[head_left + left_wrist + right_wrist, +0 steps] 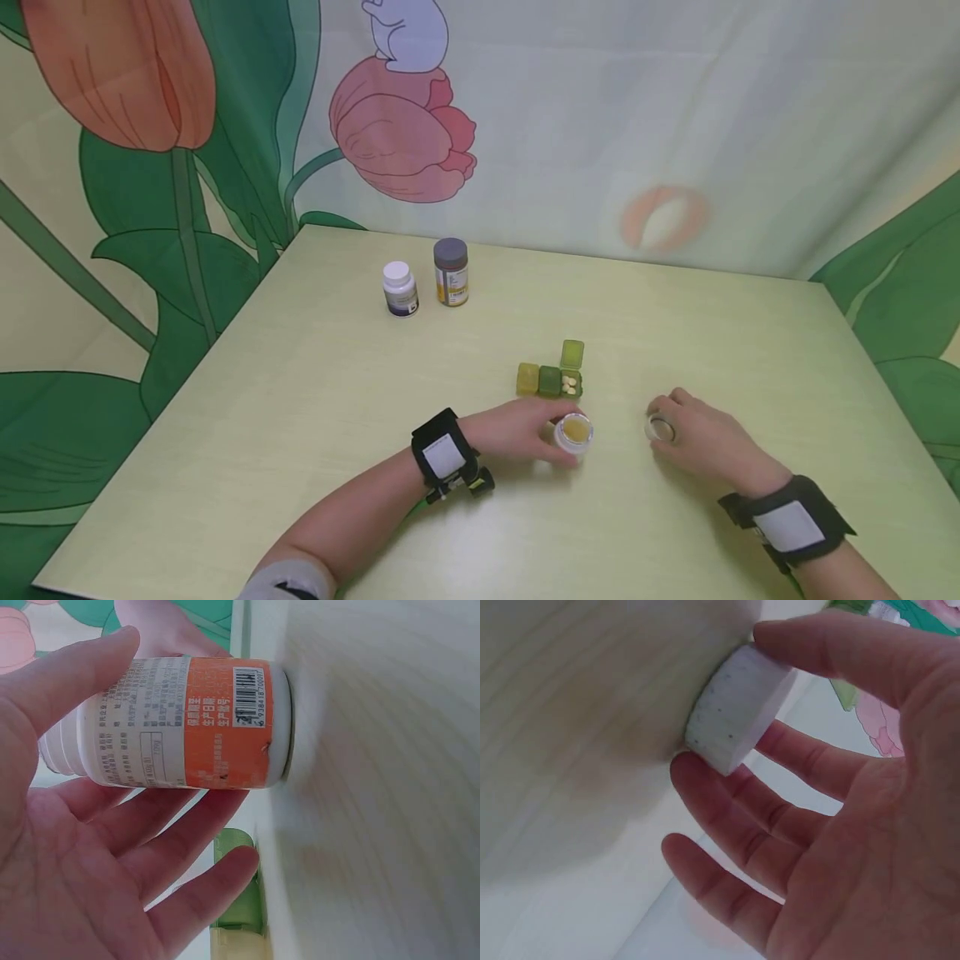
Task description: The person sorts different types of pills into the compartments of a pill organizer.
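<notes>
My left hand (517, 429) holds a white pill bottle (574, 435) with its mouth uncovered, between thumb and fingers. An orange and white printed label (229, 724) shows in the left wrist view, where the bottle's base is at the tabletop. To the right, my right hand (705, 437) pinches a white ridged bottle cap (739, 709) by its sides, low at the table. Just beyond the left hand lies a green and yellow pill organizer (550, 382). Its right compartment has the lid (572, 354) raised, with several pale tablets (569, 384) inside.
Toward the back left of the table (300, 400) stand a small white bottle (401, 290) and a bottle with a dark grey cap (452, 273), both capped. A curtain with printed flowers (405, 133) hangs behind the table's far edge.
</notes>
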